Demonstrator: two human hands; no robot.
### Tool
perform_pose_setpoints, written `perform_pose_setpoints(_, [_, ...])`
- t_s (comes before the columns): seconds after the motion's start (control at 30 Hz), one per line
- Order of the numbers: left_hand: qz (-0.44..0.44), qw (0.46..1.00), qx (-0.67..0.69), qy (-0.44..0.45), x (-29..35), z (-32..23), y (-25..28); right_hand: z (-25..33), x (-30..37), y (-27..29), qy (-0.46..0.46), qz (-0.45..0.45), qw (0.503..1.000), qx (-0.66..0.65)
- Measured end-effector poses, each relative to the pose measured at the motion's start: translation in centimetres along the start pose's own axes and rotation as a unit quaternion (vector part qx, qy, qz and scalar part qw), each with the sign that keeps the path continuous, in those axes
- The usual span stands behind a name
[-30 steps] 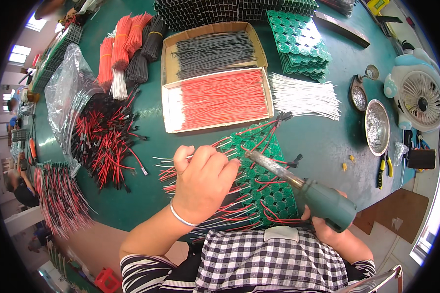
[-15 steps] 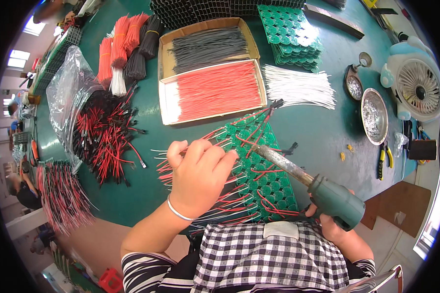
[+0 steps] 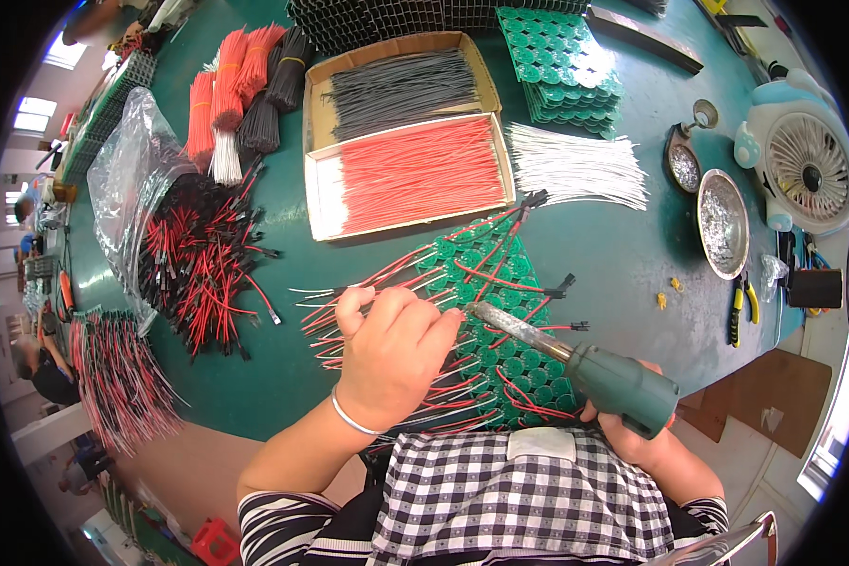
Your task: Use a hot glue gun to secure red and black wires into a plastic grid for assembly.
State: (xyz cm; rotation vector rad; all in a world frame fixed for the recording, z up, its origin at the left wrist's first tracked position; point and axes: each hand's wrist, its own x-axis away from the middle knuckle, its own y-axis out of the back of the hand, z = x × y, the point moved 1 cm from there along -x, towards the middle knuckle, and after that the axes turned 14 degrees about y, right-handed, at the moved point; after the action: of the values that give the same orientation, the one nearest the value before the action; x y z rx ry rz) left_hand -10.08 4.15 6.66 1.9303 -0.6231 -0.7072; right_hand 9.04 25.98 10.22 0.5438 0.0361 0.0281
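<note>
My left hand (image 3: 391, 354) is closed in a pinch over the green circuit board panel (image 3: 524, 363); whatever its fingertips hold is hidden. In my right hand (image 3: 637, 437) is a soldering iron (image 3: 623, 385) with a thick green handle. Its metal tip points left and meets the panel right beside my left fingertips. Red and white wires (image 3: 434, 410) stick out along the panel's left side, partly under my left hand. Red leads with black connectors (image 3: 561, 288) lie across the panel's round boards.
Beyond the panel stand boxes of red wires (image 3: 424, 174) and black wires (image 3: 401, 90). White wires (image 3: 580, 168) and stacked green panels (image 3: 566, 75) lie farther right. A metal bowl (image 3: 724, 224), pliers (image 3: 743, 311) and a fan (image 3: 807, 160) are at right. Bagged leads (image 3: 193, 255) lie left.
The soldering iron and my right hand have shifted left and slightly down, bringing the tip to my left fingertips. My left hand has moved slightly right and down. More connector leads show on the panel.
</note>
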Motion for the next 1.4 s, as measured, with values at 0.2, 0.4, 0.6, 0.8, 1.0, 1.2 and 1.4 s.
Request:
perform_pose_setpoints(0.2, [-0.001,1.0,-0.001,0.002,0.0,0.1,-0.1,0.0,0.5,-0.4,-0.021,0.003,0.999,0.028])
perform_pose_setpoints(0.4, [0.004,1.0,-0.004,0.004,0.0,0.0,0.0,-0.3,-0.2,0.3,-0.019,0.023,0.998,-0.056])
perform_pose_setpoints(0.6, [0.003,1.0,-0.004,0.003,0.0,0.0,-0.1,0.1,0.1,-0.3,-0.05,0.004,0.999,0.004])
perform_pose_setpoints(0.8, [0.002,1.0,-0.01,0.006,0.0,-0.1,-0.2,-0.2,1.1,-0.1,-0.064,-0.069,0.992,-0.079])
perform_pose_setpoints(1.0, [0.002,1.0,-0.026,0.001,0.0,-0.1,-0.1,-0.2,2.2,-0.1,-0.065,-0.122,0.988,-0.074])
perform_pose_setpoints(1.2, [-0.008,0.999,-0.035,0.002,0.0,-0.2,-0.2,0.7,2.7,0.6,-0.061,-0.086,0.994,-0.039])
perform_pose_setpoints(1.4, [-0.004,1.0,-0.006,-0.002,1.1,-1.0,0.2,0.5,2.8,0.8,-0.061,-0.038,0.992,-0.105])
